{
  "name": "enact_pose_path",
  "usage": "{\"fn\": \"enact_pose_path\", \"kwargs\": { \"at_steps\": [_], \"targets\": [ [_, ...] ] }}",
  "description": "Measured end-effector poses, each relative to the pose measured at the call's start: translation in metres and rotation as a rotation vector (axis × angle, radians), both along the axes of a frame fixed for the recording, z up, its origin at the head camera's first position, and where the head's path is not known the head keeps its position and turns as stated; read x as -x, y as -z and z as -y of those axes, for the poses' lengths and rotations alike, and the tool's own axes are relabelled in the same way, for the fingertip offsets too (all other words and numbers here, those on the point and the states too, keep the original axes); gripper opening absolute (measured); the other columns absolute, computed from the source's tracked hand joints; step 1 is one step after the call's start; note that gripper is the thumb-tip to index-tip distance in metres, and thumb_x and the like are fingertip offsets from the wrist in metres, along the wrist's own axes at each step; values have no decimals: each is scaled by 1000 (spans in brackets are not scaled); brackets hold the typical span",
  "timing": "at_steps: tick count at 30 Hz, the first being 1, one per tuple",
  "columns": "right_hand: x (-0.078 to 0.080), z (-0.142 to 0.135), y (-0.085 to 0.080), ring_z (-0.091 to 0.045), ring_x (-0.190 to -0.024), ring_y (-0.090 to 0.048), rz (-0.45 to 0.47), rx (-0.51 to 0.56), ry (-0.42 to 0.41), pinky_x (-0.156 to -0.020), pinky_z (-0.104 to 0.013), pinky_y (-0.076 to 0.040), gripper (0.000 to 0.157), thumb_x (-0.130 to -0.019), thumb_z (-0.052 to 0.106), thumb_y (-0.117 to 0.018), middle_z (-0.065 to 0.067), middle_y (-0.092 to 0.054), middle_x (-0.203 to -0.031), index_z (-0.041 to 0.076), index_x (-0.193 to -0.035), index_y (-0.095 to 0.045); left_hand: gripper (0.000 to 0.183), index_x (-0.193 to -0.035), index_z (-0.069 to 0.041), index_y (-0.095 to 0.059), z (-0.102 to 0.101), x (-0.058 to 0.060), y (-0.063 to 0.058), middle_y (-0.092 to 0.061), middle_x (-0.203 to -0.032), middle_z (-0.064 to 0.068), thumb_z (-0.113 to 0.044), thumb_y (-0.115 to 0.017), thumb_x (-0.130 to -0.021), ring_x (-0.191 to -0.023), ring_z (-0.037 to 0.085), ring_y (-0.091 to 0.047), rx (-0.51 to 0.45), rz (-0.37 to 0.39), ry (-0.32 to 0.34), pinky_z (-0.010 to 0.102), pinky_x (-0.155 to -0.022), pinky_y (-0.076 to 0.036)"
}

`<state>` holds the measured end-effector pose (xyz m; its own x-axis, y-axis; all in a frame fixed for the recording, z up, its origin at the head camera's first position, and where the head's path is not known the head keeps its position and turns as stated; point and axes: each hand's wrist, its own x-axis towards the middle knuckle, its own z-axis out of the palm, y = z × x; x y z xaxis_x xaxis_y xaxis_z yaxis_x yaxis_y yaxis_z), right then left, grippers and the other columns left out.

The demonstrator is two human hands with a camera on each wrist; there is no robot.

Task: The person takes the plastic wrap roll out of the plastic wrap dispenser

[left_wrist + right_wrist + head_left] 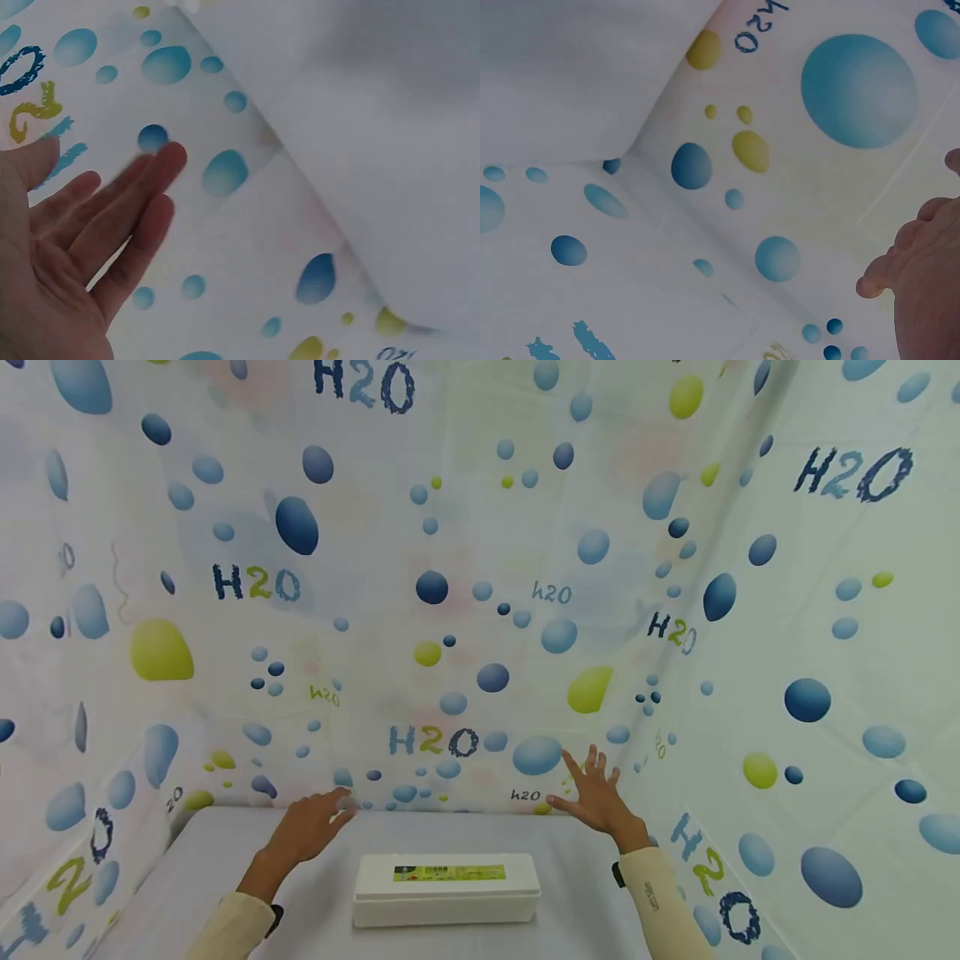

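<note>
A long white box (446,893) with a green and black label (450,872) on its lid lies lengthwise across the table, its lid on. My left hand (311,822) hovers beyond the box on its left, apart from it. In the left wrist view that left hand (97,232) shows its palm, fingers nearly straight and holding nothing. Raised to the right of the box, my right hand (596,793) has its fingers spread and touches nothing. Only part of the right hand (926,277) enters the right wrist view, at the right edge.
The white table (225,843) ends at a back curtain (375,693) printed with blue and green drops and H2O lettering. Similar side sheets, such as the right sheet (825,610), stand close on both sides. Dark bands (618,874) circle both wrists.
</note>
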<state>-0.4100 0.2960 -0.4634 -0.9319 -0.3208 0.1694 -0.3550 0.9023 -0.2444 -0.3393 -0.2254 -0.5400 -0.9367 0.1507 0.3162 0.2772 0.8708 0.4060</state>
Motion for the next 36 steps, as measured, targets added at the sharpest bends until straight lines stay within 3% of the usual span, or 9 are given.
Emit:
{"fn": "enact_pose_path", "kwargs": {
  "at_steps": [3,5,11,15,19,25,30,36],
  "targets": [
    [0,2,-1,-73,-159,-1,-13,4,-5,-119,-94,-3,100,-99,56,-70,-47,4,-173,7,-174,-24,33,-133,-2,-69,3,-3,13,-82,-101,13,-14,-71,-102,-84,28,-74,-58,16,-13,51,-77,-63],
    [0,4,-1,-74,-159,-2,-20,2,-6,-119,-94,-3,100,-99,57,-69,-47,3,-173,7,-173,-25,37,-133,-4,-68,5,-6,24,-81,-103,12,-7,-73,-97,-84,24,-74,-125,53,-13,48,-76,-63],
    [-1,5,-2,-74,-158,-5,-29,-11,-6,-119,-94,-6,100,-99,57,-70,-48,1,-172,8,-173,-26,78,-144,3,-60,3,-17,53,-75,-130,21,-8,-98,-77,-111,37,-76,-294,174,63,57,-94,-63],
    [-2,6,-3,-74,-158,-3,-13,-14,-2,-120,-93,-5,100,-99,56,-71,-48,3,-172,8,-174,-25,99,-145,4,-59,-1,-23,72,-72,-138,24,-15,-107,-62,-120,42,-73,-318,210,71,59,-99,-61],
    [-2,6,-2,-73,-159,-4,-21,-3,-13,-123,-90,-6,99,-99,54,-70,-47,3,-173,8,-174,-25,109,-148,2,-58,-8,-24,89,-69,-143,24,-17,-110,-54,-125,43,-70,-338,250,59,61,-102,-60],
    [-4,7,-2,-70,-161,1,3,24,-22,-128,-84,-9,101,-100,55,-70,-45,8,-174,8,-174,-22,115,-149,4,-56,-16,-25,108,-68,-145,24,-23,-111,-52,-127,45,-68,-377,309,95,59,-103,-60],
    [-4,6,-1,-69,-162,4,29,23,-14,-128,-83,-9,102,-100,56,-71,-45,8,-174,9,-175,-20,112,-147,8,-55,-18,-24,123,-68,-142,28,-27,-111,-57,-125,47,-68,-408,329,147,62,-101,-60],
    [-4,5,2,-68,-163,0,29,24,-23,-125,-85,-19,101,-100,55,-71,-44,5,-175,8,-174,-22,107,-146,10,-55,-22,-25,131,-70,-138,27,-31,-108,-62,-122,45,-70,-414,329,133,62,-99,-61]
  ]
}}
